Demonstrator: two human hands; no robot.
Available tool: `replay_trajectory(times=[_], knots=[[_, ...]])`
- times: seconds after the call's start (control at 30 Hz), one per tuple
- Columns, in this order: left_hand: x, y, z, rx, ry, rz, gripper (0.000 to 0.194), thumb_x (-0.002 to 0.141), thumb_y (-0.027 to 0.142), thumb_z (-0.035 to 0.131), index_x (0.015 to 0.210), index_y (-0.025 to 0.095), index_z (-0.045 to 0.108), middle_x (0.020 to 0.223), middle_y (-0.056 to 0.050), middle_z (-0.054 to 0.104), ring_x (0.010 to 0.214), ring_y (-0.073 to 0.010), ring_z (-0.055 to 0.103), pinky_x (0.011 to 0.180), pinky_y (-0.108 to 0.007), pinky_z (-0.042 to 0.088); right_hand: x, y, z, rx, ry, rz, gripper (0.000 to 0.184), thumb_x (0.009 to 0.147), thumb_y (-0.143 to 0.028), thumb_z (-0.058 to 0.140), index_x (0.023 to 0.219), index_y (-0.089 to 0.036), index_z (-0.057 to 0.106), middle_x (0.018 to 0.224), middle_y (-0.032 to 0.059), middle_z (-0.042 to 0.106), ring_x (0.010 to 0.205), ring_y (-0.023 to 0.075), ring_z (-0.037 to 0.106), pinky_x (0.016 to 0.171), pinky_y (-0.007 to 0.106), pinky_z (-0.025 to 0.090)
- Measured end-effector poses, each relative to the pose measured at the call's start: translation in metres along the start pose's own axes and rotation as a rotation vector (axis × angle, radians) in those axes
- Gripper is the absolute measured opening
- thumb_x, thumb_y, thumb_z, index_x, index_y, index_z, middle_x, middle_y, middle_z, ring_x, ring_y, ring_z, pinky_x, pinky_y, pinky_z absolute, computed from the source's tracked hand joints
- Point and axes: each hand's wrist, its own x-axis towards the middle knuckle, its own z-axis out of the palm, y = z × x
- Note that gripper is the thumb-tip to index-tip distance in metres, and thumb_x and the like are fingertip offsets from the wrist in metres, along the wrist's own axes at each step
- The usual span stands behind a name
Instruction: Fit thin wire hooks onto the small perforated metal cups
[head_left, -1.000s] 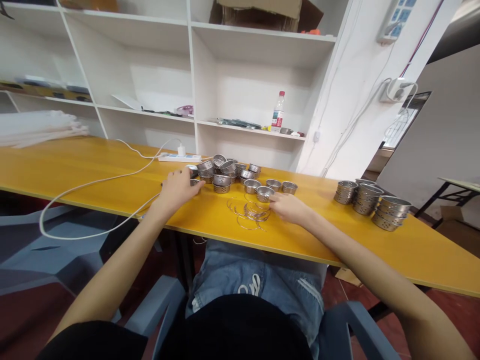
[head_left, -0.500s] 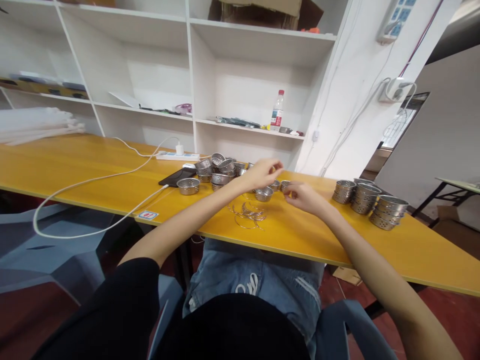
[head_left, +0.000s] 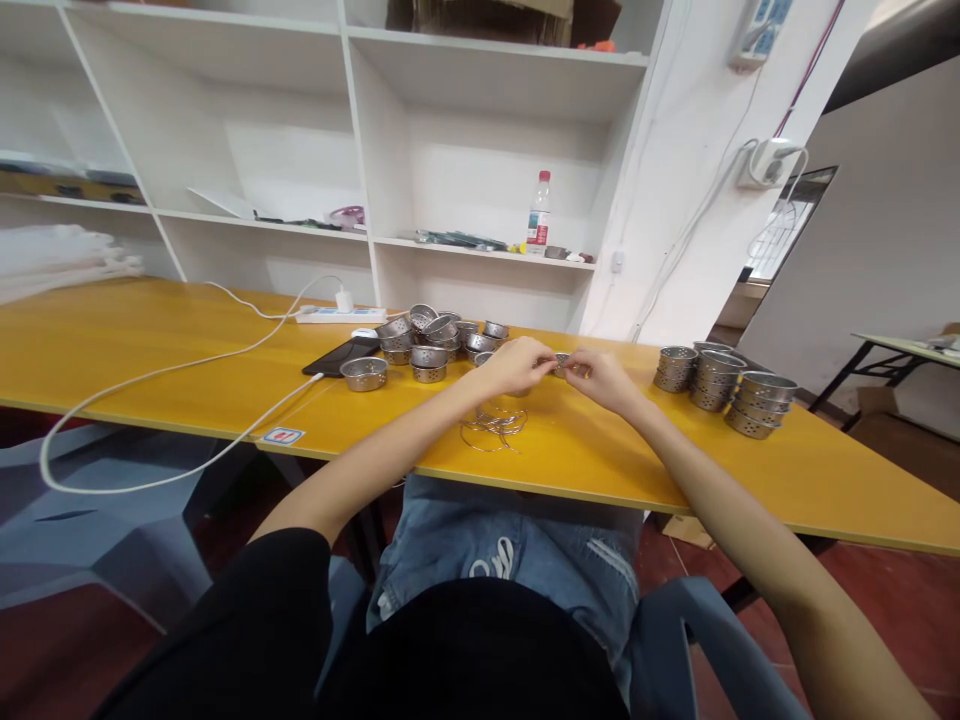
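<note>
My left hand (head_left: 521,366) and my right hand (head_left: 602,379) are close together above the table, fingertips pinched and almost meeting. Whatever is between the fingers is too small to make out. Just behind the fingertips a small perforated metal cup (head_left: 561,366) shows in part. Below my left hand lies a loose heap of thin curved metal wires (head_left: 495,428). Left of that hand is a pile of perforated metal cups (head_left: 442,340), some tipped over, and a single metal cup (head_left: 364,374) stands apart. My left hand hides part of the cups behind it.
Stacks of metal cups (head_left: 718,380) stand on the yellow table (head_left: 630,470) to the right. At left lie a black phone (head_left: 341,356), a white cable (head_left: 172,347) and a power strip (head_left: 326,315). White shelves (head_left: 285,225) with a bottle (head_left: 538,215) rise behind.
My left hand has come down and my hands have drawn together, fingertips now nearly touching. The whole view has shifted slightly, so the table's contents appear further left.
</note>
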Motion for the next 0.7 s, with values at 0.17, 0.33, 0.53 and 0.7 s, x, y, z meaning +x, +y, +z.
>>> replay_trajectory(times=[0.17,0.33,0.53,0.7], knots=[[-0.001,-0.003,0.005,0.0,0.071,-0.007,0.027,0.097,0.031,0.059,0.094,0.018,0.083,0.098,-0.011,0.068,0.092,-0.022,0.062,0.083,-0.031,0.047,0.002,-0.014,0.009,-0.185,-0.038,0.015,0.018,0.094,-0.015,0.059,0.096,-0.016,0.077,0.095,0.0083,0.071,0.081,0.0186,0.063,0.074,0.027,0.045],[0.0,-0.011,0.007,-0.055,0.001,-0.115,0.024,0.086,0.024,0.061,0.072,0.014,0.077,0.078,-0.007,0.066,0.073,-0.0173,0.056,0.073,-0.03,0.044,0.004,-0.035,0.015,-0.441,-0.111,0.052,0.024,0.1,-0.019,0.054,0.105,-0.018,0.077,0.111,0.011,0.07,0.091,0.022,0.065,0.071,0.029,0.041],[-0.003,-0.025,-0.013,-0.185,-0.058,-0.26,0.018,0.082,0.019,0.065,0.082,0.011,0.082,0.074,-0.006,0.075,0.068,-0.0151,0.06,0.069,-0.026,0.044,0.016,-0.029,0.015,-0.365,0.017,0.0,0.022,0.103,-0.025,0.055,0.1,-0.016,0.075,0.106,0.0128,0.069,0.1,0.0252,0.064,0.086,0.033,0.046],[-0.01,-0.033,-0.031,-0.11,-0.032,-0.413,0.015,0.08,0.018,0.072,0.086,0.012,0.084,0.083,-0.01,0.079,0.076,-0.0186,0.067,0.079,-0.027,0.05,0.027,-0.005,0.02,-0.053,-0.056,0.035,0.027,0.095,-0.032,0.073,0.114,-0.013,0.073,0.106,0.0105,0.072,0.085,0.0208,0.065,0.083,0.033,0.051]])
